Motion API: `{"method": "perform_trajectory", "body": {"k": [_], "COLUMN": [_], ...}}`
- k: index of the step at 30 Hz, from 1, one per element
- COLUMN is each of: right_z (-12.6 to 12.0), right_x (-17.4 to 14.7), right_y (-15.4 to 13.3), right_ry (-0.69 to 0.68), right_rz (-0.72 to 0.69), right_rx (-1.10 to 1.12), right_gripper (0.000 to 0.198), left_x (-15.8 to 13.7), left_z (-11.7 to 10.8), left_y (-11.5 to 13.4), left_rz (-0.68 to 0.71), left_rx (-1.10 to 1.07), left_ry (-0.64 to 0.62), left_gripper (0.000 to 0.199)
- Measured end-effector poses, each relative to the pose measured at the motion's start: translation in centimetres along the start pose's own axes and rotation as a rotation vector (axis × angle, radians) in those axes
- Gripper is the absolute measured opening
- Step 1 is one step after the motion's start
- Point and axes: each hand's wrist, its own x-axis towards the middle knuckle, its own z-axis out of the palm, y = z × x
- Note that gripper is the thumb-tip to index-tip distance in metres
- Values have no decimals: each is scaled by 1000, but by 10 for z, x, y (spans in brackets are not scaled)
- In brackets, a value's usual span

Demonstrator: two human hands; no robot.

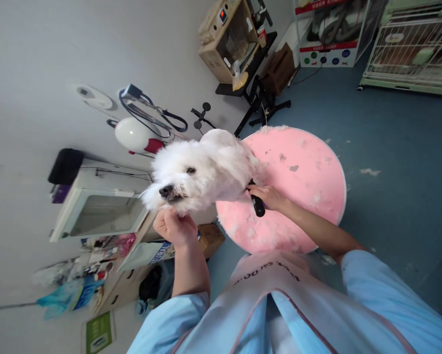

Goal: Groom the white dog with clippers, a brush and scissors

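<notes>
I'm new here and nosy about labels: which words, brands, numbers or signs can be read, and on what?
"URAL", blue letters, on the pale package; any letters before it are unclear.
Too small or blurred to read:
Apron: dark lettering.
Red-striped case: white lettering.
Cage tag.
Green sign.
Red display on the box.

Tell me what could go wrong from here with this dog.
The white dog might jerk its head away from the left hand under its muzzle; the black tool in the right hand, close against its body, could then bump or pull at it. Loose fur strewn on the round pink table might also make footing slippery.
</notes>
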Motion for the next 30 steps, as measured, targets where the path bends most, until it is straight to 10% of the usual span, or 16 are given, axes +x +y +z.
{"method": "perform_trajectory", "body": {"k": [8, 13, 18, 22, 30], "right_z": [-3, -44, -63, -80, -90], "right_x": [17, 59, 77, 99, 115], "right_y": [-19, -44, -63, -73, -88], "right_ry": [154, 282, 36, 261, 125], "right_rz": [386, 347, 440, 315, 385], "right_rx": [391, 625, 586, 608, 536], "right_gripper": [19, 25, 27, 32, 36], "left_x": [-1, 8, 22, 28, 29], "left_z": [2, 10, 15, 15, -3], "left_y": [-4, 2, 2, 1, -14], "left_rz": [-74, -61, -13, 19, -90], "left_rx": [77, 214, 184, 115, -39], "left_ry": [-164, -301, -376, -447, -294], "left_gripper": [50, 46, 47, 42, 42]}}
